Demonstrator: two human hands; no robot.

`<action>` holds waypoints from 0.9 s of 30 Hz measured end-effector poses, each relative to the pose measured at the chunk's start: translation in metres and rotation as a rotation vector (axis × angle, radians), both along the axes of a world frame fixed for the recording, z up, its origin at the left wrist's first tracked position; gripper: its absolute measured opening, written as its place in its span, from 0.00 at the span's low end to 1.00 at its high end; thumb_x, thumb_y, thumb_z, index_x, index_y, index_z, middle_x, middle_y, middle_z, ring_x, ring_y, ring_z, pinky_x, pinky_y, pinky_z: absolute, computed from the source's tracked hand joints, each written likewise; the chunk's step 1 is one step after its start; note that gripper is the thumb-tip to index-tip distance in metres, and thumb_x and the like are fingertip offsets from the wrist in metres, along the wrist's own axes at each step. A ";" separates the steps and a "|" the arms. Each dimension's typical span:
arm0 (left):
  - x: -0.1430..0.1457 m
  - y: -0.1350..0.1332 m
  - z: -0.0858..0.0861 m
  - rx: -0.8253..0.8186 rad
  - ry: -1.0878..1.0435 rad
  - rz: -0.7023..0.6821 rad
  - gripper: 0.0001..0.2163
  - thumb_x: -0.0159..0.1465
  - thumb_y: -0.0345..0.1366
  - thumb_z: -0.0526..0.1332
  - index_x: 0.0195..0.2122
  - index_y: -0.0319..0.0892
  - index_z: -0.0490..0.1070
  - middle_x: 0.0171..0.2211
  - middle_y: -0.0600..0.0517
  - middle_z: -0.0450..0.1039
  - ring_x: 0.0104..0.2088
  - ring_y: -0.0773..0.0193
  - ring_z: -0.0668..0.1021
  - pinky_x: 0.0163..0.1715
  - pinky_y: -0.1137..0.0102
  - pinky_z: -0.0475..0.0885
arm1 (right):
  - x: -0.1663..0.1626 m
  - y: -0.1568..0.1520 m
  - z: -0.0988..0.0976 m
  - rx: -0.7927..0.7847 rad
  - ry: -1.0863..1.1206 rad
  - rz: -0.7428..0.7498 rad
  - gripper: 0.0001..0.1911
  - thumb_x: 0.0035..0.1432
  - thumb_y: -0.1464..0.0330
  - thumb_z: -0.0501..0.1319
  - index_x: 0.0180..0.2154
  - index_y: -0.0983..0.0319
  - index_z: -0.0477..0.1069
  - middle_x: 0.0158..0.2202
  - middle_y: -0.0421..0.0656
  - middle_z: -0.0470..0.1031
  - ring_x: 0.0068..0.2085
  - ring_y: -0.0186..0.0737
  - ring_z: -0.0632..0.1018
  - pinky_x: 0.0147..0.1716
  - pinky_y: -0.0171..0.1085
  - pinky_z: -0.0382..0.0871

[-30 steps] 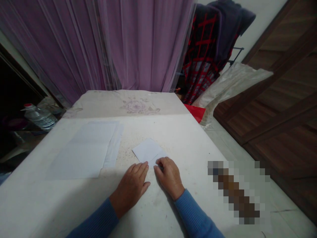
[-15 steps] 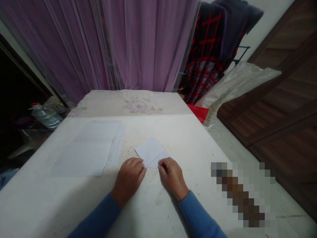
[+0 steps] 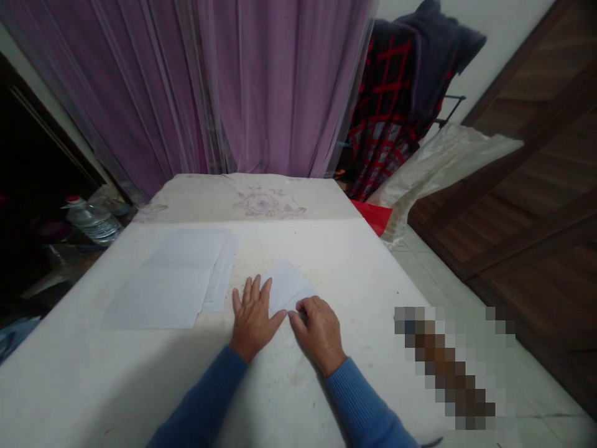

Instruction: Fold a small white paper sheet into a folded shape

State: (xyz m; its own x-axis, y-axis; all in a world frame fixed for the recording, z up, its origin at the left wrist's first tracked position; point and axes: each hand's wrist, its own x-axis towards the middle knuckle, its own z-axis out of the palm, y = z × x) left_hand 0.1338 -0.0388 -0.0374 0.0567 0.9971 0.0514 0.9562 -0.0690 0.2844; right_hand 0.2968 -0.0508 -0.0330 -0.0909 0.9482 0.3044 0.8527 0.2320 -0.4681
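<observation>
A small folded sheet of white paper (image 3: 285,281) lies on the table in front of me, turned so one corner points away. A slanting fold line shows near its lower right side. My left hand (image 3: 253,316) rests palm down at the paper's left edge, fingers spread and thumb reaching toward the near corner. At the lower right edge, my right hand (image 3: 319,326) is closed, its thumb and curled forefinger on the paper. The bit of paper under those fingers is hidden.
Left of my hands lies a stack of larger white sheets (image 3: 163,280). The table's cover (image 3: 368,280) has a printed flower at the far end. A large plastic bottle (image 3: 93,221) stands beyond the left edge. At right are a pale plastic sheet (image 3: 438,168) and a blurred-out patch (image 3: 452,373).
My left hand has opened from a pinch at the paper's near edge and spread flat along its left side. My right hand has shifted slightly left along the lower edge.
</observation>
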 end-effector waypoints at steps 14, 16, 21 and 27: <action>-0.011 0.006 0.003 -0.121 -0.015 -0.030 0.32 0.62 0.40 0.58 0.67 0.45 0.51 0.69 0.40 0.42 0.69 0.46 0.45 0.64 0.47 0.41 | 0.028 0.007 -0.012 -0.074 0.242 0.218 0.10 0.52 0.78 0.57 0.35 0.60 0.73 0.34 0.43 0.75 0.38 0.39 0.75 0.39 0.37 0.67; -0.011 0.006 0.004 -0.125 -0.015 -0.033 0.32 0.63 0.40 0.57 0.67 0.45 0.51 0.69 0.40 0.42 0.69 0.47 0.45 0.64 0.48 0.41 | 0.028 0.006 -0.012 -0.075 0.250 0.226 0.11 0.52 0.78 0.56 0.35 0.60 0.73 0.34 0.43 0.75 0.38 0.39 0.75 0.40 0.37 0.68; -0.011 0.006 0.004 -0.142 -0.005 -0.019 0.32 0.62 0.40 0.58 0.67 0.45 0.52 0.69 0.41 0.42 0.69 0.47 0.45 0.64 0.47 0.41 | 0.037 0.016 -0.002 -0.044 0.249 0.169 0.10 0.56 0.73 0.55 0.37 0.60 0.73 0.36 0.44 0.76 0.39 0.39 0.76 0.40 0.36 0.68; -0.014 0.007 -0.003 -0.063 -0.006 -0.034 0.30 0.62 0.40 0.56 0.66 0.44 0.55 0.69 0.40 0.45 0.68 0.46 0.48 0.64 0.46 0.44 | 0.051 0.056 0.020 -0.223 -0.013 -0.104 0.12 0.55 0.64 0.60 0.41 0.61 0.74 0.36 0.46 0.78 0.36 0.42 0.77 0.34 0.37 0.65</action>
State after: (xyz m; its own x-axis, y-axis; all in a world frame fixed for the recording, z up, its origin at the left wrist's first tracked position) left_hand 0.1202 -0.0322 -0.0404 0.0903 0.9959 -0.0107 0.9520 -0.0831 0.2947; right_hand 0.3482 0.0056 -0.0130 0.0081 0.9963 0.0858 0.8730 0.0348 -0.4865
